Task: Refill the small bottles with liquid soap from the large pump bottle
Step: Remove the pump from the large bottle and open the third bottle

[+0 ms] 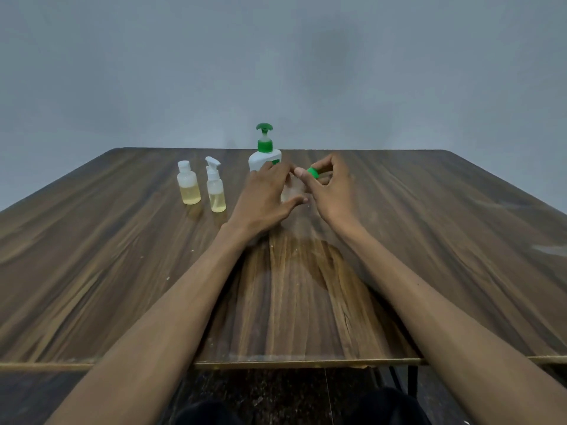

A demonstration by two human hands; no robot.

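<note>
A clear small bottle [291,191] stands on the bench [429,240], steadied by the curled left fingers [276,171], while the right fingers [322,167] pinch its green cap [312,172] just beside, apparently freeing the mouth for the pump bottle [264,154] behind.

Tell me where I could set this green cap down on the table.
Bare wood lies right of your right hand, which pinches the green cap, toward the table edge, and near you. The cluster around the pump bottle, flip-cap bottle and spray bottle is crowded.
</note>
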